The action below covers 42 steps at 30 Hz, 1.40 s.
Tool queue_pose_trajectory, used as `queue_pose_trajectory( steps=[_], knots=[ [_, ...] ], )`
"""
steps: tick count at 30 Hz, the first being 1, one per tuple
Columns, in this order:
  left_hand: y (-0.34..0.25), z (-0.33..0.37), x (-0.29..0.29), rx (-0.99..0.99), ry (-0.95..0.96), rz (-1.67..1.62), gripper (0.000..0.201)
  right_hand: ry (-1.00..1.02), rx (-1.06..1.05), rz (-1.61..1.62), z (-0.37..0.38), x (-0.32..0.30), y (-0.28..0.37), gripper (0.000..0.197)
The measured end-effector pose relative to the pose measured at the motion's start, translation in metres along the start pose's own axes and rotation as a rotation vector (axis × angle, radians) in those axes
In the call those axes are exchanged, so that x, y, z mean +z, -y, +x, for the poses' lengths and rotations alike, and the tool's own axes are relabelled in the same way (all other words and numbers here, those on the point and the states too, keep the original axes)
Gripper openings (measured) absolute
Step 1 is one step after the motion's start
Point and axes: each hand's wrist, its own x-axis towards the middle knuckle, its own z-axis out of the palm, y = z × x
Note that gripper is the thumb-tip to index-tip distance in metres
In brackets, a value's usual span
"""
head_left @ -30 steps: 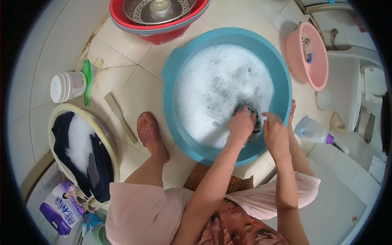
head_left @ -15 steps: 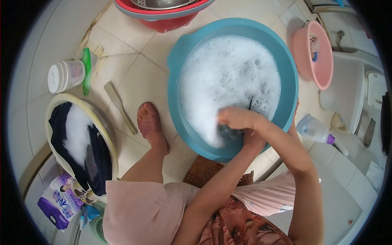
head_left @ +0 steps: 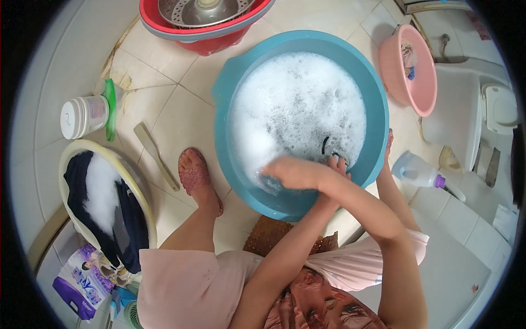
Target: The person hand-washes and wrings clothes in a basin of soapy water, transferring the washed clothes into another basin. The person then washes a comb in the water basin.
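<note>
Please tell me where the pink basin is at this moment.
In the head view, the pink basin is at the upper right, just right of the large blue basin of foam.

Blue basin [head_left: 376, 109], white foam [head_left: 296, 98], pink tub [head_left: 424, 82], navy cloth [head_left: 136, 219]

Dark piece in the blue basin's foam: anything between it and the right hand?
Just white foam shows between the right hand and the dark piece; no solid thing is visible there. The left hand is close beside it. Under the foam, I can't tell.
</note>
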Motion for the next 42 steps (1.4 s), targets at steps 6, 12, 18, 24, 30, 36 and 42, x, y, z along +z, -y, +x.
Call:
queue_pose_trajectory(
  steps=[6,12,18,24,30,36,42],
  knots=[
    [0.002,-0.005,-0.021,0.060,0.096,-0.056,0.050,-0.599,-0.035,0.359,-0.027,-0.005,0.015,0.049],
    [-0.003,-0.002,-0.019,0.031,0.143,-0.112,0.039,-0.531,0.226,0.162,-0.062,0.009,-0.053,0.045],
    [-0.008,0.003,-0.041,-0.018,0.422,0.044,0.049,-0.741,-0.013,0.597,-0.076,-0.008,-0.027,0.047],
    [-0.003,0.004,-0.041,0.212,0.261,0.164,0.041,-0.391,-0.050,0.258,-0.024,-0.005,-0.023,0.046],
    [0.025,-0.008,-0.027,0.320,0.039,0.169,0.044,-0.342,-0.160,0.280,-0.023,-0.016,0.009,0.053],
    [0.017,0.002,-0.037,0.259,0.247,-0.291,0.048,-0.733,-0.066,0.056,0.015,-0.033,-0.006,0.050],
    [0.028,0.004,-0.040,0.074,0.402,-0.191,0.041,-0.675,0.001,0.592,-0.018,-0.018,-0.011,0.043]
  ],
)
